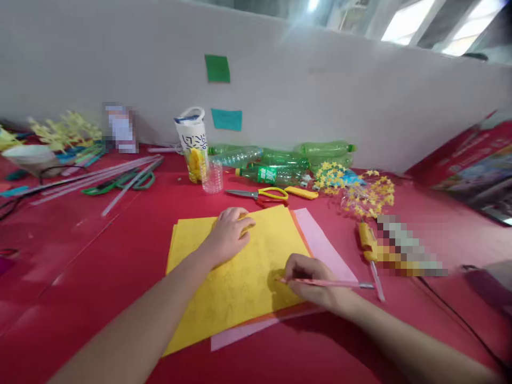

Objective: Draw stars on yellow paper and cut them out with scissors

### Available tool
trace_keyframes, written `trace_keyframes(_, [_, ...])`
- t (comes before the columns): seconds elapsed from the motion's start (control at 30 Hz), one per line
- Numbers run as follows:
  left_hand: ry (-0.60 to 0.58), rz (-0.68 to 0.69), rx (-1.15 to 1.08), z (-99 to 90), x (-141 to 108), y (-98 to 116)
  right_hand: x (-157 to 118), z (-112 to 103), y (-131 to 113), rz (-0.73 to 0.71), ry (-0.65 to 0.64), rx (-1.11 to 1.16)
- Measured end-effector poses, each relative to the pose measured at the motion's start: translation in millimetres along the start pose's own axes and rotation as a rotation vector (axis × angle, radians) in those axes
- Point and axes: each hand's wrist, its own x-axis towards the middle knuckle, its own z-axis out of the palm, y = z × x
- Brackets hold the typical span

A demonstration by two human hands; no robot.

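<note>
My left hand (231, 234) rests on a large yellow sheet of paper (224, 290), fingers loosely bent and thumb apart, near its upper middle. In my right hand (314, 280) is a slim pink pencil (336, 282), its tip pointing left over the lower right of the sheet. Whether the tip touches the paper I cannot tell. Faint grey marks show on the yellow surface. Under it lie more sheets, with an orange edge and a pink sheet (320, 237) sticking out at the right and bottom.
Beyond the paper lie yellow-handled scissors (256, 194), a yellow cutter (301, 192) and green plastic bottles (276, 173). A white tumbler (192, 138) stands behind. Right: a yellow glue gun (367, 241) with a cord, and yellow stars (370, 194). Left: green scissors (120, 181) and clear sticks (128, 192).
</note>
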Motion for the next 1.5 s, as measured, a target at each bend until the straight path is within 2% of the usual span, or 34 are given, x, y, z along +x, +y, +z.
trace_keyframes(0.13, [-0.036, 0.045, -0.042, -9.8, -4, 16, 0, 3, -4, 0.023, -0.025, -0.008])
trace_keyframes(0.27, [-0.195, 0.088, -0.269, -15.4, -7, 29, 1, 4, -9, 0.038, -0.011, -0.052])
trace_keyframes(0.33, [-0.272, 0.092, -0.315, -16.6, -7, 32, 1, 4, -12, 0.042, 0.022, -0.06])
trace_keyframes(0.43, [-0.323, 0.08, -0.321, -18.2, -7, 33, 2, 4, -15, 0.049, 0.029, -0.063])
trace_keyframes(0.9, [-0.336, 0.081, -0.292, -19.6, -5, 33, 0, 5, -13, 0.009, -0.028, -0.143])
trace_keyframes(1.2, [-0.336, 0.074, -0.302, -20.4, -5, 33, 2, 7, -18, 0.062, 0.057, -0.206])
trace_keyframes(1.5, [-0.332, 0.086, -0.294, -19.6, -4, 33, 4, 5, -18, 0.085, 0.074, -0.203])
